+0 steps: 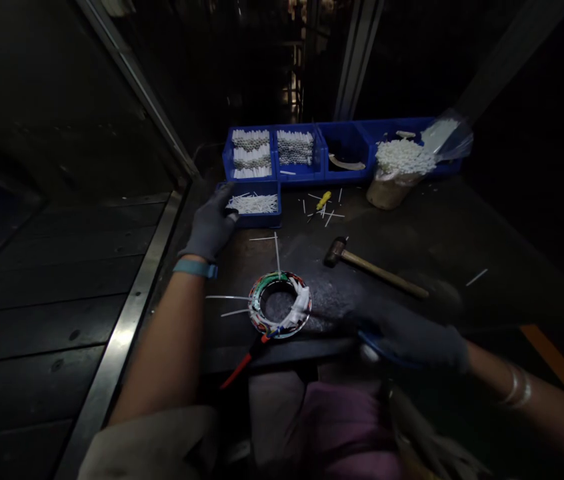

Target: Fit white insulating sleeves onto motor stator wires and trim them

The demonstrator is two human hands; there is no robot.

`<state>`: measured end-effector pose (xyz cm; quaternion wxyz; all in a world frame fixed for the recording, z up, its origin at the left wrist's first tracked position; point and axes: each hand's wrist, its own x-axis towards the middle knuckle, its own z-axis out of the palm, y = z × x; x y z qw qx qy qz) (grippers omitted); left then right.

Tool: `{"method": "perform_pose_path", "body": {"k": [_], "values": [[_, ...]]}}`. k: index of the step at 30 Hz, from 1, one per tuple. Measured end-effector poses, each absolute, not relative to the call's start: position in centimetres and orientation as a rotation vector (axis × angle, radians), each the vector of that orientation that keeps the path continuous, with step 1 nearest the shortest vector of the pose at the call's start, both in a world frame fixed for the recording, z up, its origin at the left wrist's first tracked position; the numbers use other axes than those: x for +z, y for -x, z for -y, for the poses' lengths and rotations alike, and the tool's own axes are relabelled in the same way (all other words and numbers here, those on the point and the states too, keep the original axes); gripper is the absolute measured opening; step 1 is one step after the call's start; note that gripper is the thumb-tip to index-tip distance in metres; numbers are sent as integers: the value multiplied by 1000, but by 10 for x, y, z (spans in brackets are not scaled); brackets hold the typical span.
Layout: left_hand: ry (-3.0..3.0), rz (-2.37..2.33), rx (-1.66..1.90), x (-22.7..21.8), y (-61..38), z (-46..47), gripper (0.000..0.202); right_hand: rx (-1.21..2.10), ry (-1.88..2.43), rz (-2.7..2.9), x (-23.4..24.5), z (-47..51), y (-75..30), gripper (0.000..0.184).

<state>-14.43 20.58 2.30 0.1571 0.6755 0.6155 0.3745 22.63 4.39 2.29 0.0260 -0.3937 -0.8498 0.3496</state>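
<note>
My left hand [211, 223], in a grey glove, reaches over the left side of a small blue bin [280, 213] of thin white cable ties [257, 203]. Its thumb and forefinger look apart, and no tie shows between them. Closer to me lies a ring-shaped motor stator [256, 319] with green, red and white parts. Several white ties stick out of it, and a red lead [237, 373] runs toward me. Right of the ring, my gloved right hand [409, 333] is wrapped round a blue-handled tool [379, 348]; motion blur hides its kind.
A wooden-handled hammer [385, 272] and a yellow-handled screwdriver [323, 200] lie on the dark bench [312, 247] among loose white ties. Behind stands a row of blue bins [299, 175] with white tubes. A bag of white pieces [405, 160] leans at the right.
</note>
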Motion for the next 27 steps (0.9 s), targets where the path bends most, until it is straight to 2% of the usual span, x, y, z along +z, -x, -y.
{"method": "perform_pose_path", "body": {"k": [2, 6, 9, 13, 17, 21, 22, 25, 27], "values": [[-1914, -1655, 1034, 26, 145, -180, 61, 907, 1357, 2603, 26, -55, -232, 40], [-1853, -1316, 629, 43, 117, -129, 52, 481, 1568, 2708, 26, -86, -215, 42], [-1757, -1256, 692, 45, 86, -109, 45, 345, 1554, 2842, 26, -106, -188, 41], [-1710, -1551, 868, 28, 99, -95, 35, 278, 1533, 3016, 30, -120, -178, 38], [-1611, -1940, 758, 20, 155, -68, 32, 214, 1502, 3006, 41, -119, -192, 43], [-1502, -1609, 702, 37, 153, -27, 57, 249, 1309, 3023, 59, -110, -178, 42], [-1519, -1562, 729, 42, 144, -19, 54, 251, 1263, 3046, 64, -108, -169, 39], [-1595, -1618, 838, 52, 119, -6, 27, 220, 1210, 3134, 78, -104, -137, 34], [-1597, -1661, 890, 51, 114, -3, 22, 191, 1238, 3195, 84, -104, -121, 31]]}}
